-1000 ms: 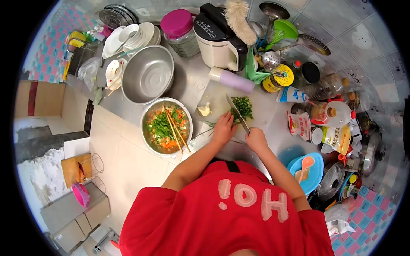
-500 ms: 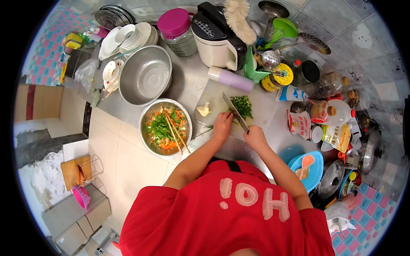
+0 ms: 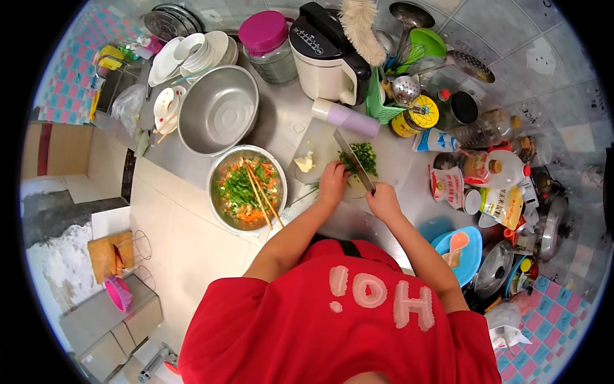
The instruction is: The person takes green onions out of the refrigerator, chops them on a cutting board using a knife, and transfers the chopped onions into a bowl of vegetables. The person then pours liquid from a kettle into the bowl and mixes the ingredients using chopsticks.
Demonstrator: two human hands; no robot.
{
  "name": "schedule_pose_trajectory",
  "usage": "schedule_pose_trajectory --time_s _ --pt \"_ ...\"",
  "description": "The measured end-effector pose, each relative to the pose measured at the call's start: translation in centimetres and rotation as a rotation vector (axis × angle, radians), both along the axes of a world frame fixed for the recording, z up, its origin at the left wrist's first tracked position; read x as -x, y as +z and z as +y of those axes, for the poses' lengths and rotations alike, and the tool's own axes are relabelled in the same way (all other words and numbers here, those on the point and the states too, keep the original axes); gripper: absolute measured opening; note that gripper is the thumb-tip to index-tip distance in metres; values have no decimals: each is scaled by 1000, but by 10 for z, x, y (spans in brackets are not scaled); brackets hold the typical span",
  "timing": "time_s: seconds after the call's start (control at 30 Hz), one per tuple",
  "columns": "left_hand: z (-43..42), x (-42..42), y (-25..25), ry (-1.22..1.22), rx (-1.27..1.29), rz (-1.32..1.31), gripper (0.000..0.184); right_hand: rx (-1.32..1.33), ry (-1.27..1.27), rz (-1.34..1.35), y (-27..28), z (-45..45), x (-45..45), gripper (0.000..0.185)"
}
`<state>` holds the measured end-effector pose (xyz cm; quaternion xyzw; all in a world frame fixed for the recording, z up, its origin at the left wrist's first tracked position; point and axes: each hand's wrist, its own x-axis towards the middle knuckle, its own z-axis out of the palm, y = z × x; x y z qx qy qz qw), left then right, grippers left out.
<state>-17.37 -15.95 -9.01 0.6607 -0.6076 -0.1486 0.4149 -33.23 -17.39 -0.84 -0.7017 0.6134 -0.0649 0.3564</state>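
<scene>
My right hand [image 3: 384, 201] is closed round the handle of a kitchen knife [image 3: 354, 158], whose broad blade points away from me over a cutting board [image 3: 327, 146]. My left hand [image 3: 333, 184] is closed on a bunch of green onions, close beside the blade; thin green stalks [image 3: 311, 190] stick out to its left. Right of the blade lies a pile of chopped green onion [image 3: 366, 159]. A pale yellow piece, perhaps ginger [image 3: 305, 162], lies on the board's left part.
To the left stands a metal bowl of chopped vegetables [image 3: 248, 187] with chopsticks [image 3: 258, 193] across it. Behind it is a bare metal basin [image 3: 217, 112]. A lilac bottle [image 3: 345, 118] lies behind the board. Bottles, a yellow-lidded jar [image 3: 414, 116] and a blue basin [image 3: 462, 256] stand right.
The knife and my right hand have shifted slightly, with the blade now further over the chopped pile. My left hand has drawn back slightly toward me.
</scene>
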Motion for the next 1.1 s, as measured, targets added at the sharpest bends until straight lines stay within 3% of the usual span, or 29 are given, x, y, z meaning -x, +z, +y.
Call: schedule_pose_trajectory --time_s 0.2,0.37,0.5,0.6,0.7,0.87,1.1 --pt "5 -8 -12 -186 -2 -203 15 -95 18 213 -2 9 -5 17" --pt "6 -4 -9 -146 87 -182 22 -9 -22 102 -43 3 -14 18" --pt "10 -5 3 -119 177 -201 25 17 7 -52 -18 -5 -11 17" --pt "16 -1 7 -35 59 -108 25 -18 60 22 -7 2 -5 18" --pt "16 -6 -3 -128 53 -136 24 -104 80 192 -9 10 -9 20" --pt "18 -8 -12 -140 88 -187 19 -23 -41 13 -40 9 -16 20" --pt "1 -7 -9 -53 46 -69 14 -7 42 7 -5 7 5 18"
